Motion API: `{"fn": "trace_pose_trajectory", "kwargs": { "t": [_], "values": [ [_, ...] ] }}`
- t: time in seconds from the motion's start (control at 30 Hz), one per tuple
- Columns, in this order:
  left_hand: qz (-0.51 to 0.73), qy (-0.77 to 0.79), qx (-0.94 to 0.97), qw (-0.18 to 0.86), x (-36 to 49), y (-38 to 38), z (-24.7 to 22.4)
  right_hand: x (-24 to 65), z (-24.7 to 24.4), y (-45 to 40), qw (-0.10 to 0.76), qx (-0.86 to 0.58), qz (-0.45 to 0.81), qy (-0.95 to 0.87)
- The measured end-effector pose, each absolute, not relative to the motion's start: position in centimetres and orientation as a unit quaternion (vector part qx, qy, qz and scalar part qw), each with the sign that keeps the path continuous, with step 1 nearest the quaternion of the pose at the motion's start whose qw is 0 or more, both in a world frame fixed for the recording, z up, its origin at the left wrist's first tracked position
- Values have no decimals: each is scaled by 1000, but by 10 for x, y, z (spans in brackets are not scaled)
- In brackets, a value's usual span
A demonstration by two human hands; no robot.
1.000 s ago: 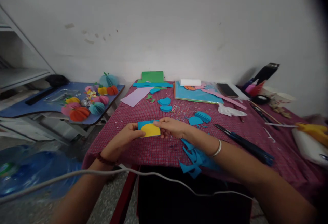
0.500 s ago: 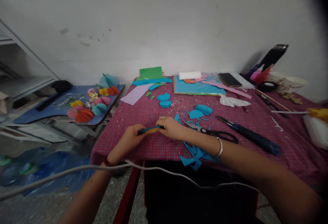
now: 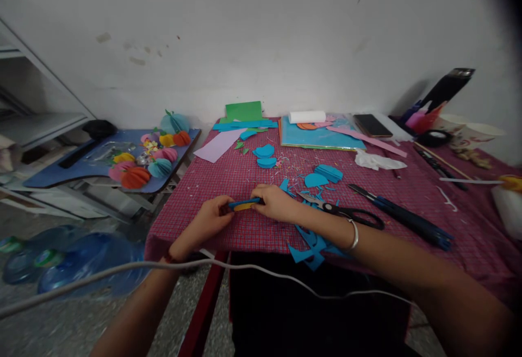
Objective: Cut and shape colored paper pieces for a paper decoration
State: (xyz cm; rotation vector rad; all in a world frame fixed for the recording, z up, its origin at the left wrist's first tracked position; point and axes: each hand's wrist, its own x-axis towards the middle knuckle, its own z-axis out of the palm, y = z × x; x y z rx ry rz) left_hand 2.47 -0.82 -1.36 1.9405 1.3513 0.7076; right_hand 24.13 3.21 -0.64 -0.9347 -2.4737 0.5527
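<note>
Close to the near edge of the table, a thin stack of blue and yellow paper (image 3: 243, 205) is stretched between both hands, seen nearly edge-on. My left hand (image 3: 212, 215) pinches its left end between thumb and fingers. At the other end, my right hand (image 3: 272, 202) grips it with curled fingers, which hide part of the paper. Open-bladed scissors (image 3: 338, 210) lie just beyond my right wrist among blue paper scraps (image 3: 310, 245). Folded blue half-circles (image 3: 265, 157) rest farther back, with more blue pieces (image 3: 316, 180) to the right.
A black-and-blue utility knife (image 3: 402, 215) lies on the right of the checked tablecloth (image 3: 191, 188). Paper sheets, a phone (image 3: 372, 125), a crumpled tissue (image 3: 379, 160) and paper cups (image 3: 475, 133) stand farther back. A white cable (image 3: 261, 274) crosses in front. Paper pumpkins (image 3: 136, 176) sit on the blue side table.
The view has shifted slightly, so the table contents appear a little to the right. Both hands keep hold of the paper stack, with the left fingers slightly nearer its end.
</note>
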Motion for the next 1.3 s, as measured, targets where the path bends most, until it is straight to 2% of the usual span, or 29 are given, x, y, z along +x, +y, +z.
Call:
{"fn": "trace_pose_trajectory", "kwargs": {
  "t": [0.3,0.7,1.0,1.17,1.3],
  "values": [
    [256,534,764,255,29,-6,-11,242,-3,30,202,-347,207,-892],
    [237,531,777,240,30,-9,-11,242,-6,33,197,-341,192,-899],
    [204,541,806,128,39,-11,-15,242,-4,31,195,-341,198,-898],
    [200,564,785,162,40,-9,-14,241,-8,32,198,-335,191,-901],
    [262,557,739,274,36,-6,-4,240,-6,32,216,-360,220,-880]
  ]
}}
